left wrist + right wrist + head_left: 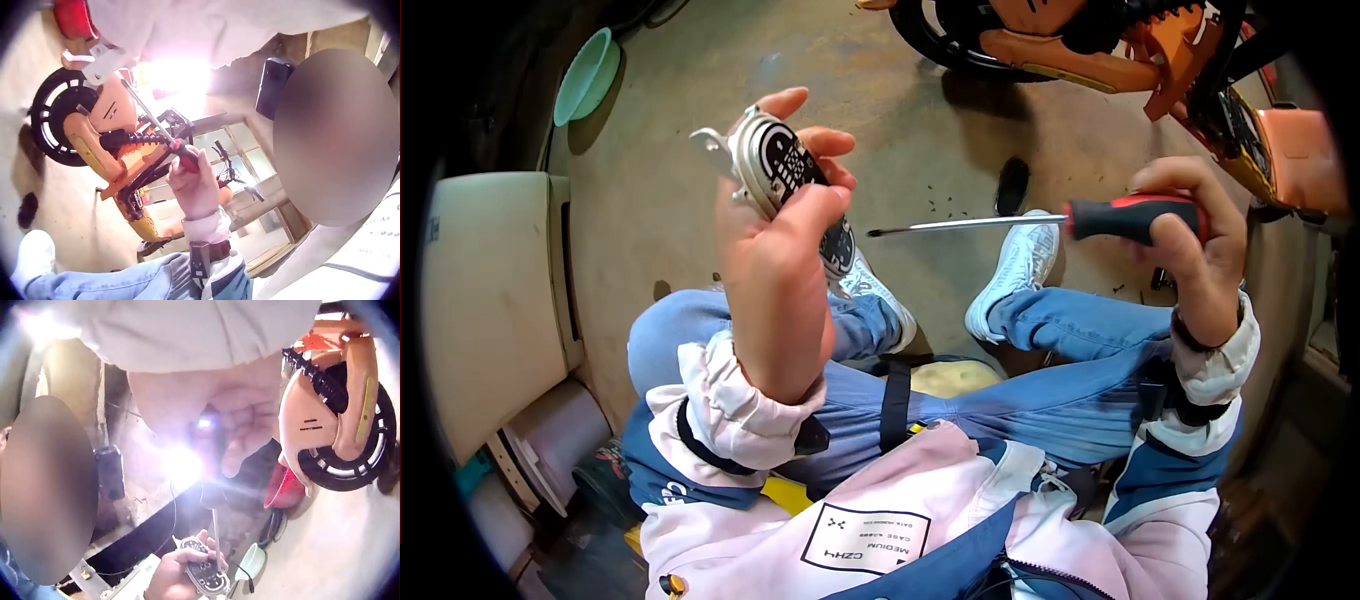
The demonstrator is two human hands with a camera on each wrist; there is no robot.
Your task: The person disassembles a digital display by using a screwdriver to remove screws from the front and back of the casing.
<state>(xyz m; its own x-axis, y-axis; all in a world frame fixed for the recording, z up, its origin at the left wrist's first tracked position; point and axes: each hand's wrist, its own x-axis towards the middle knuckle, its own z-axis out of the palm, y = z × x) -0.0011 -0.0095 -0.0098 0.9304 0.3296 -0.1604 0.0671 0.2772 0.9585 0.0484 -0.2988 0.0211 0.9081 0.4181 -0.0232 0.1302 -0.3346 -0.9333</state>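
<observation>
My left hand point(775, 245) grips an oval instrument panel point(785, 165), thumb over its black face with white markings. The panel's pale body has a bracket on its far side, and the palm hides part of it. In my right hand point(1205, 225) is a screwdriver point(1110, 220) with a red and black handle. Its long metal shaft points left, the dark tip close to the panel's lower end in the head view. From the right wrist, the screwdriver shaft point(216, 534) overlaps the panel point(206, 575); glare washes out much of the right hand.
An orange motorbike point(1065, 60) stands ahead to the right. A green basin point(588, 78) is at the far left, beyond a large whitish box point(495, 310). Several small dark bits point(940, 208) lie on the floor near a black oblong object point(1012, 186).
</observation>
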